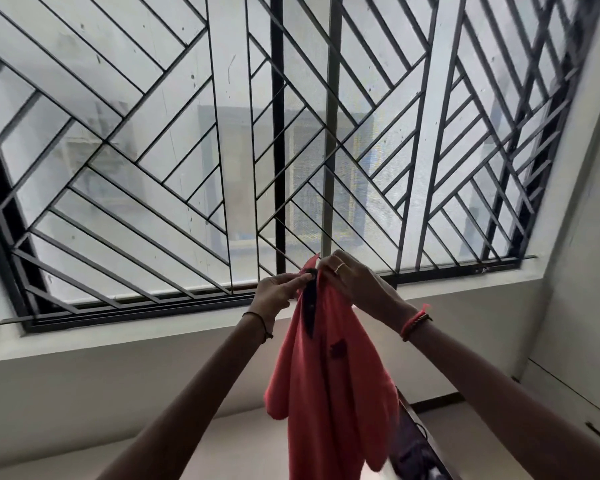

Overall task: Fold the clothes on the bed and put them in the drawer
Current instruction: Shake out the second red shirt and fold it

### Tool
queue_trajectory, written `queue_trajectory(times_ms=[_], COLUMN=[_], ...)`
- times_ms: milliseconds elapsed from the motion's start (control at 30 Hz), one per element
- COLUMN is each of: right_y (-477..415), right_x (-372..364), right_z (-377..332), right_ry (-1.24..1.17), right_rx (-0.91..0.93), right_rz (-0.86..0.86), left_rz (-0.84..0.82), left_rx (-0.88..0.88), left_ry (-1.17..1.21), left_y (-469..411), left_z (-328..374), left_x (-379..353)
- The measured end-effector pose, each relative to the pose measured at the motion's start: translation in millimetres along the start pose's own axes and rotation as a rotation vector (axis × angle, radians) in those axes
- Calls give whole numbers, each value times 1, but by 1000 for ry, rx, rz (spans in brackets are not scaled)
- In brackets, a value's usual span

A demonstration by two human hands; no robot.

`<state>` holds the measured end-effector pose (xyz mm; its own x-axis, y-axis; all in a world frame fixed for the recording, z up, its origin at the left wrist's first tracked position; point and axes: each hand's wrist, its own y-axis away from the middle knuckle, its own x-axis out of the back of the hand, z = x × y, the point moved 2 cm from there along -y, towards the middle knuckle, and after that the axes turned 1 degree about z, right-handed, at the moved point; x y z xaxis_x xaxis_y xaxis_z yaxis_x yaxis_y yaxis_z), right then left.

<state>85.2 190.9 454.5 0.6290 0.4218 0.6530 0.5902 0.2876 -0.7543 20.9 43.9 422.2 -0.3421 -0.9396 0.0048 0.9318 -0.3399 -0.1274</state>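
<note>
A: From the head view, what step is this?

B: Straightening, I'd judge, before any fold. The left hand (280,289) and the right hand (352,278) are raised in front of the barred window (194,150), both pinched closed on the top of a coral shirt (329,382) at its dark collar (310,306). The shirt hangs free in the air between the forearms, touching nothing else.

A: And the next move?

B: Probably spreading the hands to the shoulders so the cloth hangs flat, then lowering it to fold.

A: The drawer? Anything in it?

B: Neither drawer nor bed shows here, so I cannot tell what it holds.
</note>
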Motion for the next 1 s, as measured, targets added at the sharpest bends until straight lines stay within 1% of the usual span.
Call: queue_trajectory(times_ms=[67,167,267,367,467,600,667,733,767,867,900,1000], right_y=[-1,-1,0,0,5,9,7,3,-1,-10,-12,-17], right_x=[-3,-9,-10,-11,-13,-3,4,7,8,4,2,-3], right_z=[-1,6,5,-1,1,-3,-6,-6,-7,-2,-1,1], right_ry=[12,-27,-17,-38,-102,-92,-143,-276,-304,-430,-434,-503], right_rx=[53,-21,2,25,-62,-69,-135,-246,-260,-387,-402,-472], right_rz=[-1,13,25,-16,-76,-144,-172,-206,-179,-82,-62,-48], left_rz=[7,23,66,118,157,125,87,56,41,0,-11,-26], left_rx=[-7,5,17,51,103,97,70,42,29,-7,-10,-13], left_ry=[17,62,101,182,288,346,335,317,308,287,287,288], left_y=[1,2,-1,-4,-7,-12,-11,-8,-7,-3,-2,1], left_z=[-4,-10,-15,-19,-18,-10,-5,0,2,5,6,7], left_x=[-5,-8,-8,-8,-3,3,2,0,-2,-6,-6,-4])
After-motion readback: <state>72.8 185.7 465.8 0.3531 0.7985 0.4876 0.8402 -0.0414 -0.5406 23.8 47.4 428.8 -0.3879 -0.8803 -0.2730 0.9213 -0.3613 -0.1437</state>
